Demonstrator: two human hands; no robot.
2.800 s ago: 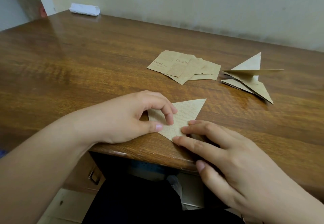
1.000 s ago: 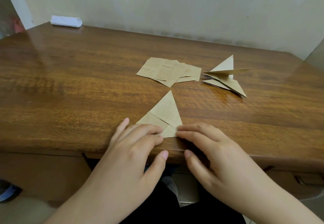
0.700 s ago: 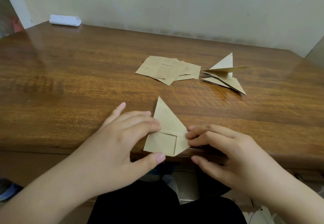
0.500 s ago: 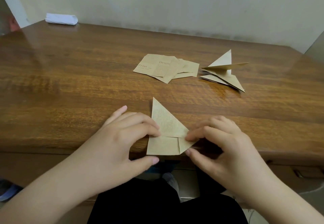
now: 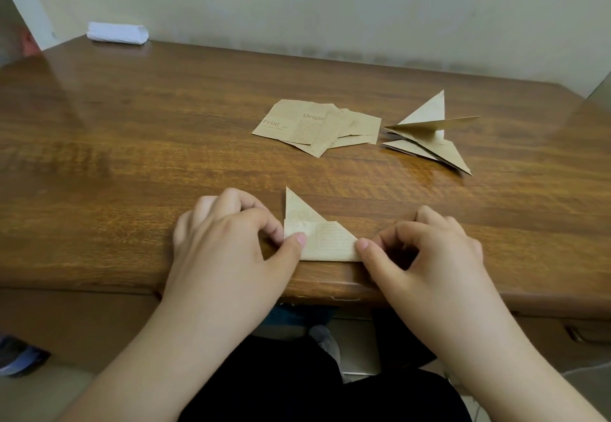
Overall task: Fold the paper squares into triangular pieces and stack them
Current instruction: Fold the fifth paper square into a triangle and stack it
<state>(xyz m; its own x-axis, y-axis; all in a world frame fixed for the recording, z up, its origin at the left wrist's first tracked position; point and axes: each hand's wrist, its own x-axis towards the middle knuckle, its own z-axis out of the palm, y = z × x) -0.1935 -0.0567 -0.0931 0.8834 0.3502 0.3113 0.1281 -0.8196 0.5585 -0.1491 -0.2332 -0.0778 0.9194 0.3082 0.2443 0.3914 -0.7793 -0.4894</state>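
Observation:
A half-folded brown paper piece (image 5: 322, 240) lies near the table's front edge, one point sticking up toward the wall and a flap folded across its lower part. My left hand (image 5: 228, 243) pinches its left end between thumb and curled fingers. My right hand (image 5: 426, 249) pinches its right corner, thumb tip on the paper. Farther back, a loose pile of flat paper squares (image 5: 317, 126) lies on the wood. To its right sits a stack of folded triangles (image 5: 429, 137), the top ones springing open.
The brown wooden table (image 5: 132, 157) runs back to a pale wall. A white folded cloth or packet (image 5: 117, 33) lies at the far left corner. Below the front edge are drawers and my dark-clothed lap.
The paper went from a flat triangle to a turned piece with a flap folded over its lower part. Both hands shifted from pressing it flat to pinching its two ends.

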